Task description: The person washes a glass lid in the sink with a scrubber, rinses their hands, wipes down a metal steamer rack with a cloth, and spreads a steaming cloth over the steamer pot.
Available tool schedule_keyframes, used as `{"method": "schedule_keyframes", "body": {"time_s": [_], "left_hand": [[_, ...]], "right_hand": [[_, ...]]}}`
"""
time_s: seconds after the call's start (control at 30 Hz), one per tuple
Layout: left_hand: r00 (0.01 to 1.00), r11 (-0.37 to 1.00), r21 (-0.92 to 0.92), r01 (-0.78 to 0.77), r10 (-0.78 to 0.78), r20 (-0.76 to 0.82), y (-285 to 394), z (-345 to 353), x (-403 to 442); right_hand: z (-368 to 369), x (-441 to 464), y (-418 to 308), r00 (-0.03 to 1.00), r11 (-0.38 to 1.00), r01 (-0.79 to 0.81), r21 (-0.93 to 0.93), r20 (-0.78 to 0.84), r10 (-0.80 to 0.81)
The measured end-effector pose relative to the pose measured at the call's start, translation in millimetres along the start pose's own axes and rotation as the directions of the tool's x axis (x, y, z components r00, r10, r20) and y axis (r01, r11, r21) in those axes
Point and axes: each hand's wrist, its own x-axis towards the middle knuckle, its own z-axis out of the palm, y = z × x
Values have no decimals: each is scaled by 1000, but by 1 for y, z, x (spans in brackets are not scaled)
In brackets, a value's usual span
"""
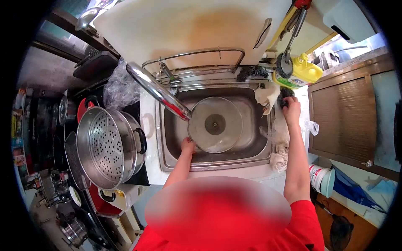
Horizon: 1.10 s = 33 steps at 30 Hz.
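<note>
A round glass lid with a metal knob fitting at its centre lies in the steel sink. At the lid's lower left edge is my left hand, its fingers closed on the rim. My right hand reaches past the sink's right side, fingers closed on a dark scouring pad. Left of that hand hangs a pale cloth at the sink's corner. The chrome faucet extends over the lid's left edge.
A steel steamer pot stands left of the sink. Behind my right hand are a yellow detergent bottle and a round-headed brush. Crumpled cloths lie along the sink's right edge. A wooden cabinet door is at the right.
</note>
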Motion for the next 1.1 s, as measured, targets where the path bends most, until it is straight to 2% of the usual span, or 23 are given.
{"method": "schedule_keyframes", "body": {"time_s": [0.07,0.13,0.17,0.2,0.33,0.4,0.43,0.5,0.53,0.6,0.63,0.67,0.73,0.83,0.87,0.93,0.97,1.03,1.1], "left_hand": [[999,1000,-10,25,-24,44,-4,-1,11],[994,998,-21,53,-51,93,-5,0,10],[992,982,-156,105,-93,85,1,0,4],[987,945,-290,154,-136,81,6,1,-1],[979,904,-381,194,-155,131,7,-5,1],[990,905,-403,139,-118,77,0,0,13],[990,903,-407,137,-118,72,2,0,11],[994,934,-340,105,-85,73,4,-1,11],[994,934,-344,101,-83,67,4,-3,13],[983,886,-429,175,-133,125,-1,-4,16],[984,884,-433,174,-133,122,-1,-1,15],[983,862,-473,182,-159,89,-1,2,16],[982,836,-518,181,-180,52,1,6,17],[996,947,-316,60,-35,84,-2,4,14],[996,946,-318,60,-36,79,-1,5,10],[998,978,-207,7,5,57,2,8,5],[999,997,-71,-38,40,30,-10,10,19],[996,996,-29,-89,88,-24,-36,22,48],[990,992,1,-127,127,-67,-41,28,48]], "right_hand": [[-28,-21,-38,936,998,65,-17,-346,-67],[-39,-54,-66,897,988,150,46,-427,-116],[-38,-73,-79,888,978,180,106,-445,-116],[-29,-91,-92,906,961,222,166,-399,-140],[38,-143,-143,937,856,345,384,-97,-334],[88,-152,-146,894,834,380,400,74,-442],[101,-153,-150,891,831,385,403,73,-448],[122,-155,-157,729,889,404,217,510,-456],[129,-152,-159,727,885,409,220,507,-463],[143,-150,-162,660,758,582,296,373,-652],[155,-148,-164,597,734,585,345,429,-678],[168,-149,-169,591,728,592,346,428,-684],[186,-146,-186,526,672,561,484,418,-740],[205,-119,-215,590,685,581,439,353,-726],[208,-107,-223,620,703,585,404,336,-709],[210,-78,-235,691,769,547,329,340,-637],[211,-66,-239,787,847,399,351,344,-513],[181,-46,-242,882,919,241,313,325,-342],[161,-34,-225,897,938,246,242,309,-315]]}}
